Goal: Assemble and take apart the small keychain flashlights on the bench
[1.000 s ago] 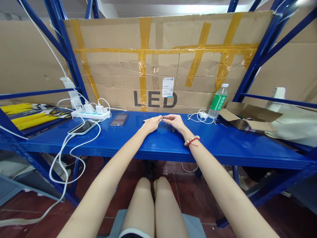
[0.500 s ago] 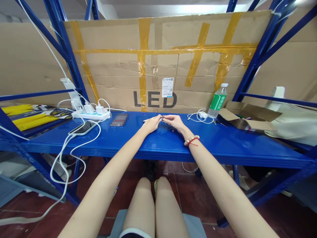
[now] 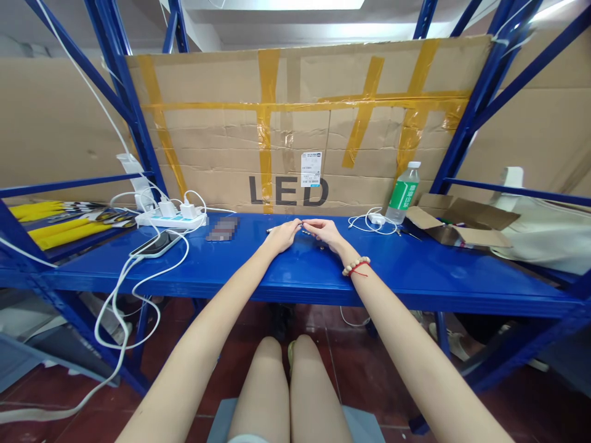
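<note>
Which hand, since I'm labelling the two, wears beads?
The right hand: it has a pale beaded bracelet and a red string at the wrist, while the left hand shows neither.

Cool white light pours from the ceiling panel [image 3: 286,3], leaving hard glints on the amber packing tape [image 3: 264,129] and a soft sheen across the blue tabletop [image 3: 314,271]. Underneath, the red tiled floor [image 3: 330,363] sinks into dimness. Wide-angle stretch tilts the blue uprights [image 3: 108,37] and lengthens the forearms [image 3: 406,335] toward the edges. Blocky pixels cover a small dark patch [image 3: 223,228]; detail between the fingertips [image 3: 310,224] is too tiny to make out.
</note>
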### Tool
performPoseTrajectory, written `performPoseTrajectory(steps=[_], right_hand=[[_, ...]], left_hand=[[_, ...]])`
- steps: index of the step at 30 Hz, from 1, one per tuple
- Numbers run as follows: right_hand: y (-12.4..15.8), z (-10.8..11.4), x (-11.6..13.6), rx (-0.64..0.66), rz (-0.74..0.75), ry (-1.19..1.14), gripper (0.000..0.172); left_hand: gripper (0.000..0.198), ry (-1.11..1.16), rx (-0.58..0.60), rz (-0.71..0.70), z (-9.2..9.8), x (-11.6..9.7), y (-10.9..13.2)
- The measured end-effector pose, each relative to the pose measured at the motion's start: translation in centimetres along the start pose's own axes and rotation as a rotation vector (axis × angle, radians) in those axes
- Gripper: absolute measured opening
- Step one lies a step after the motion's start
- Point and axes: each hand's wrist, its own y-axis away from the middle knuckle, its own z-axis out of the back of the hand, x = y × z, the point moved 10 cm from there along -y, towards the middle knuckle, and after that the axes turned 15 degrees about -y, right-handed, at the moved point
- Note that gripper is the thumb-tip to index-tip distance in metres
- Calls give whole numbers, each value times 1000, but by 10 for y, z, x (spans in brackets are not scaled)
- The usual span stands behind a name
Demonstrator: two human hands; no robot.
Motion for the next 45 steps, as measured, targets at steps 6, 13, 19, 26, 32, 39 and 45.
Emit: performPoseTrajectory(steps=[6,13,19,26,32,39,45], right_hand=[[0,1,0,-9,-5,12,49],[1,2,1,-12,-4,24,48],[2,1,3,-3,6,39,45],[5,-1,9,1,38,66,45],[4,-1,10,13,69,86,46],[-2,0,12,10,141,105,46],[-2,2,12,9,154,142,45]], left_hand=[[26,10,-5,-2,-1,0,0],[26,17,-4,1,1,0,0],[27,17,-2,-2,-1,0,-1],[27,5,-5,-6,0,0,-1],[28,-2,3,-9,0,-1,-1],[27,-13,15,-30,0,-2,1],[24,-33,38,-44,-3,-3,1]])
